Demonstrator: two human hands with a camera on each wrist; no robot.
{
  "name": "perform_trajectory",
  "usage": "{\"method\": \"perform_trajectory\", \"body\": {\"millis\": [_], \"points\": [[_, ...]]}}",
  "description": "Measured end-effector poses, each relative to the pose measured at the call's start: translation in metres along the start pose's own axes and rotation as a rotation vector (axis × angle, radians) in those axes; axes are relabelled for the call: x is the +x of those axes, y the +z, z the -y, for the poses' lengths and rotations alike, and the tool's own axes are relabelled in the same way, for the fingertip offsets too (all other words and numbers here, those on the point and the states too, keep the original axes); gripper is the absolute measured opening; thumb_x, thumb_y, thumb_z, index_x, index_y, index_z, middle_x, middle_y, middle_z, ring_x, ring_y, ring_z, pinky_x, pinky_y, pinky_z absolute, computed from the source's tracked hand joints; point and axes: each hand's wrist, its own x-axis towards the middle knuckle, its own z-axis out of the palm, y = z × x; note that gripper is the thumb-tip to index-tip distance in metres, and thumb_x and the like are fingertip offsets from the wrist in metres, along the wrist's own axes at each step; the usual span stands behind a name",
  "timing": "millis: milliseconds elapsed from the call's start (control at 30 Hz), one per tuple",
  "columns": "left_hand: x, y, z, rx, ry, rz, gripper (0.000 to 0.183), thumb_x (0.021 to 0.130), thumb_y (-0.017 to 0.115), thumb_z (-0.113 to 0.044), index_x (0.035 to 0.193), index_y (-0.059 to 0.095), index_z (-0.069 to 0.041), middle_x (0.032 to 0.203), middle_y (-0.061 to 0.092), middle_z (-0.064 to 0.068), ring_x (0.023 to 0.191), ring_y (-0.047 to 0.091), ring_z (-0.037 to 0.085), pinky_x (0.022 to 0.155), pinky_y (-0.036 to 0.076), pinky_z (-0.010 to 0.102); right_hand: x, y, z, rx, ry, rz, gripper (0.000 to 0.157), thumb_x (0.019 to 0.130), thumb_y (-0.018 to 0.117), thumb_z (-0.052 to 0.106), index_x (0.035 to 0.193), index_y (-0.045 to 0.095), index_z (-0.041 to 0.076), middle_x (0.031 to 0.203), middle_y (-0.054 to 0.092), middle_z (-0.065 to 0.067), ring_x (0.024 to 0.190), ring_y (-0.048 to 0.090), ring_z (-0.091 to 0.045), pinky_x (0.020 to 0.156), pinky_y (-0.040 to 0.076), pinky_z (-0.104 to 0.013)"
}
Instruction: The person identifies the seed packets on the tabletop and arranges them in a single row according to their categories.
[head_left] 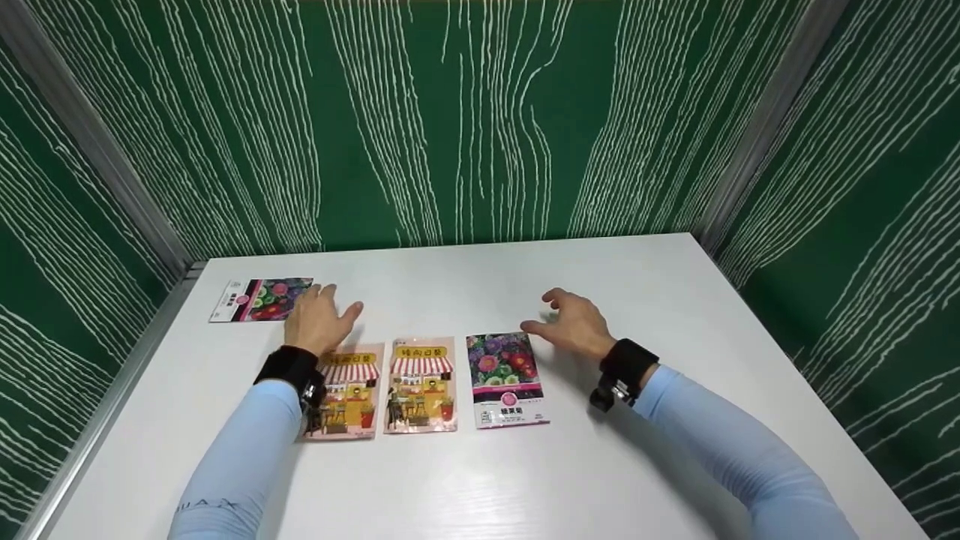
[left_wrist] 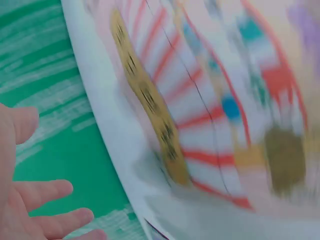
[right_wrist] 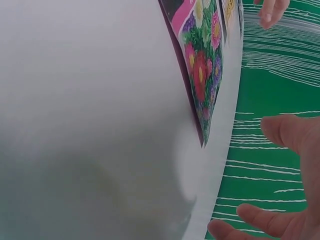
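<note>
Four flat seed packets would be several in all, and they lie on a white table (head_left: 465, 487). My left hand (head_left: 316, 321), fingers spread and nothing held, is over the top of an awning-print packet (head_left: 349, 394). Its fingertips overlap the right end of a sideways flower-print packet (head_left: 271, 300). A second awning-print packet (head_left: 420, 386) lies alongside, then an upright flower-print packet (head_left: 508, 375). Just right of that one, my right hand (head_left: 574, 326) holds nothing, its thumb close to the packet's top right corner. The right wrist view shows its fingers (right_wrist: 265, 220) apart.
Green panels (head_left: 480, 135) with white wavy lines stand behind the table and at both sides. Grey metal posts (head_left: 772, 112) mark the corners. A black wrist camera band (head_left: 630, 364) sits on each wrist, above light blue sleeves (head_left: 727, 442).
</note>
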Motion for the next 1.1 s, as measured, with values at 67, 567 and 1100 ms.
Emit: {"method": "perform_trajectory", "body": {"millis": [67, 567, 1100], "points": [[0.004, -0.001, 0.011, -0.004, -0.03, 0.009, 0.08, 0.111, 0.058, -0.051, 0.163, 0.048, 0.009, 0.169, 0.045, 0.041, 0.157, 0.044, 0.062, 0.13, 0.04, 0.071, 0.0, -0.001, -0.001, -0.001, 0.0, 0.001, 0.08, 0.093, 0.083, 0.056, 0.15, 0.063, 0.003, 0.148, 0.071, -0.027, 0.135, 0.069, -0.048, 0.114, 0.055, -0.062], [0.005, -0.009, 0.059, 0.07, -0.193, 0.263, 0.09, 0.11, 0.053, -0.055, 0.171, 0.033, 0.007, 0.174, 0.031, 0.045, 0.16, 0.031, 0.068, 0.13, 0.033, 0.079, 0.003, 0.001, -0.005, 0.018, 0.019, 0.033, 0.078, 0.094, 0.083, 0.055, 0.149, 0.063, 0.003, 0.149, 0.07, -0.026, 0.136, 0.068, -0.047, 0.115, 0.054, -0.061], [0.005, -0.016, 0.042, 0.167, -0.187, 0.298, 0.069, 0.11, 0.05, -0.037, 0.161, 0.049, 0.009, 0.164, 0.04, 0.049, 0.147, 0.041, 0.071, 0.118, 0.045, 0.081, 0.005, 0.004, -0.004, 0.008, 0.012, 0.04, 0.077, 0.093, 0.083, 0.053, 0.148, 0.064, 0.002, 0.146, 0.072, -0.026, 0.135, 0.069, -0.046, 0.115, 0.054, -0.06]]}}
